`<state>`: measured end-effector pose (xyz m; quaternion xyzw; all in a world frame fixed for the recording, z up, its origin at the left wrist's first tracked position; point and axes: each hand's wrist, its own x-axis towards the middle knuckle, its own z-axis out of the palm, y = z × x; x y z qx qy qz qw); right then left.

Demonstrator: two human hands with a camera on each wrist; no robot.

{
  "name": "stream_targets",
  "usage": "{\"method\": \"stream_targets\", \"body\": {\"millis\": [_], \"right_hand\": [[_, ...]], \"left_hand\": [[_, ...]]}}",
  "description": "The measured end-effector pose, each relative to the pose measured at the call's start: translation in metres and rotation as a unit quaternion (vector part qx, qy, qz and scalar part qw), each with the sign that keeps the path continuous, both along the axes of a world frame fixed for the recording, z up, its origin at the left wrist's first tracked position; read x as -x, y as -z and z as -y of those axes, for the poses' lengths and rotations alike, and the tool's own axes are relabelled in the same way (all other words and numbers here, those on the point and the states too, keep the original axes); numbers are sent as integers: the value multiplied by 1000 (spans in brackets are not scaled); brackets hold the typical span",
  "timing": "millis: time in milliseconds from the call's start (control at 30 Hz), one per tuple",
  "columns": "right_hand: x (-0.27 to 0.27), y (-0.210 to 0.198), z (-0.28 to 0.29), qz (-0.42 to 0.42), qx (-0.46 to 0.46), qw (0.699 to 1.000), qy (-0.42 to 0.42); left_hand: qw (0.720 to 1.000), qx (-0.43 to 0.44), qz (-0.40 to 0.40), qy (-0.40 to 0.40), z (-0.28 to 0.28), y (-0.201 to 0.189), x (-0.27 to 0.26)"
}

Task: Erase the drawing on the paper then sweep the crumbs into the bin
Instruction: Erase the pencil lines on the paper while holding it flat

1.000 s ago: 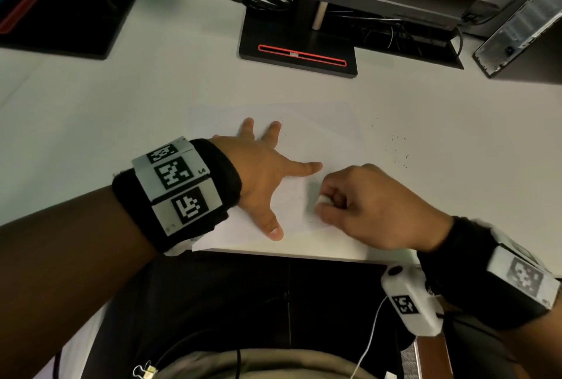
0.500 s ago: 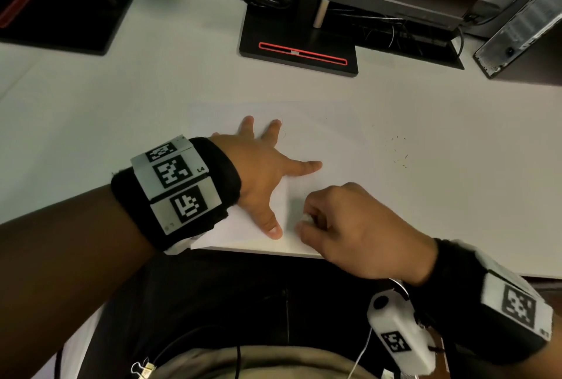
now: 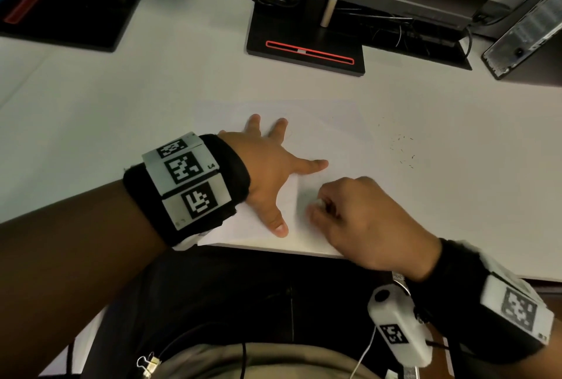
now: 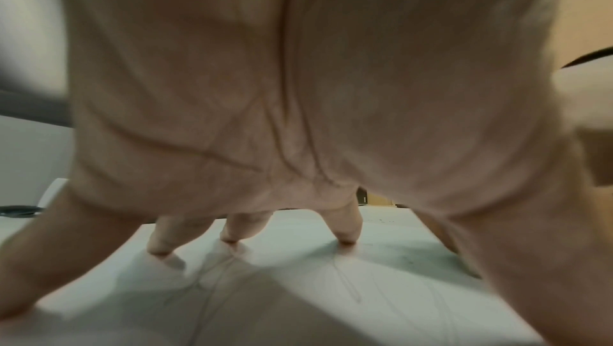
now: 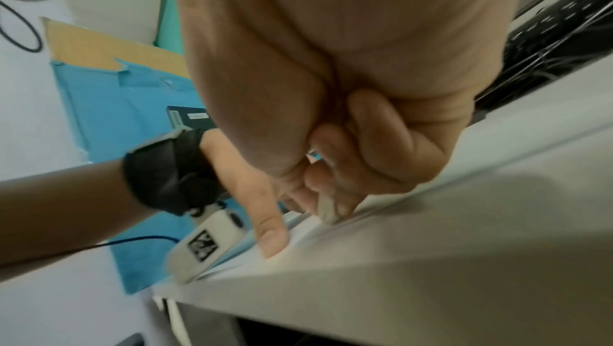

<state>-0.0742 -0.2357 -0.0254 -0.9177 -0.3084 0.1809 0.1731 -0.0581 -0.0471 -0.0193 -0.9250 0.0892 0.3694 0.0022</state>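
We are pinning the paper (image 3: 319, 135) with our flat, spread left hand (image 3: 270, 172). Our right hand (image 3: 362, 220) is pinching the eraser (image 5: 326, 211) just right of that thumb, rubbing there.

"L4" on left wristband tag (image 3: 211, 166) (marker codes unreadable).

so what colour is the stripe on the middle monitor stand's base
Red, an outlined slot on the black rectangular monitor base; clearest in the head view.

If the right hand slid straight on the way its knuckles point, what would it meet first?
Probably the left hand, pressed flat on the paper: its thumb lies just ahead of the right hand, which pinches an eraser. The exact heading is hard to judge.
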Motion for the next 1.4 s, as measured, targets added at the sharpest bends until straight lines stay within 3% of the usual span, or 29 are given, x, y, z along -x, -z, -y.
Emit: {"method": "stream_targets", "body": {"millis": [100, 233, 400, 533, 667, 833, 967, 1133, 1267, 1400], "right_hand": [[12, 0, -7, -34, 3, 999, -32], [-8, 0, -2, -6, 7, 1000, 20], [10, 2, -8, -41, 6, 999, -22], [-8, 1, -3, -13, 10, 1000, 21], [11, 2, -10, -29, 5, 999, -21], [-14, 0, -9, -14, 11, 999, 28], [-2, 0, -16, -34, 12, 999, -10], [-27, -4, -16, -11, 27, 999, 27], [-15, -1, -24, -46, 20, 999, -9], [-36, -3, -23, -25, 13, 999, 31]], "left_hand": [[1000, 2, -3, 3, -1, 1, 0], [1000, 3, 0, -3, 0, 1, 1], [1000, 5, 4, 1, -1, 2, 2], [1000, 0, 4, -1, 1, 1, 2], [1000, 1, 3, 2, 0, 2, 2], [1000, 2, -2, -2, 0, 1, 3], [1000, 3, -6, 1, -1, 1, 2], [1000, -4, 7, -4, -2, 2, 3], [1000, -8, 18, -7, -4, 3, 3], [1000, -25, 17, -7, -2, 1, 3]]}}
